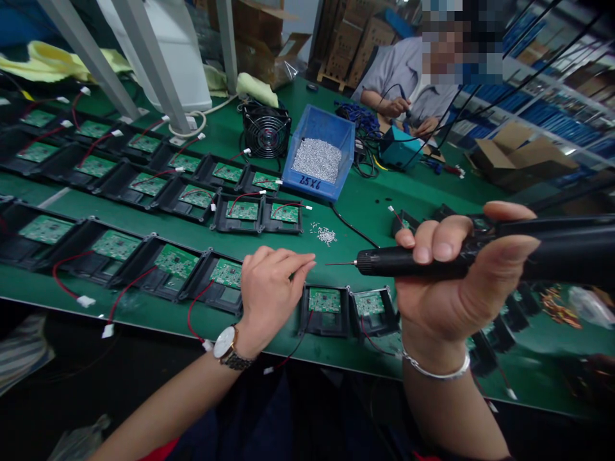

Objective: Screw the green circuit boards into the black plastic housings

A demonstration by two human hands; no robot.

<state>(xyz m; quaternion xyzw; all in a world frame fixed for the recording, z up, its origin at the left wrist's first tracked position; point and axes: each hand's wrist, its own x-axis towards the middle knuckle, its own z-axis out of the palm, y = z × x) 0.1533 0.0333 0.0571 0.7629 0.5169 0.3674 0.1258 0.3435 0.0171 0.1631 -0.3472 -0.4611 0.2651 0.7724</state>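
A black electric screwdriver (567, 248) is held level above the near edge of the green worktop (375, 198) by the right hand (446, 288). Its barrel is wrapped by closed fingers (435, 240), with the thumb laid along the top. The thin bit (341, 263) sticks out to the left, past the fingers, and its tip ends just beside the fingertips of the left hand (269, 291).

The left hand hovers over the near edge with its thumb and forefinger (302, 262) pinched together and the tips turned toward the bit. Whether anything small is caught between them cannot be told. A watch (225, 347) is worn on the left wrist and a silver bangle (437, 370) on the right.

Below and between the two hands, two black casings (307, 320) lie side by side at the near edge, each fitted with a green circuit board (324, 299). More of these casings are set out in rows toward the left edge, with red wires (62, 278) trailing from them.

A small heap of loose screws (327, 235) lies on the worktop beyond the bit. Farther back stands a blue bin (336, 128) filled with screws, and a small black fan (266, 131) sits to its left. At the far edge another person's hands (396, 107) are at work — well apart from the screwdriver.
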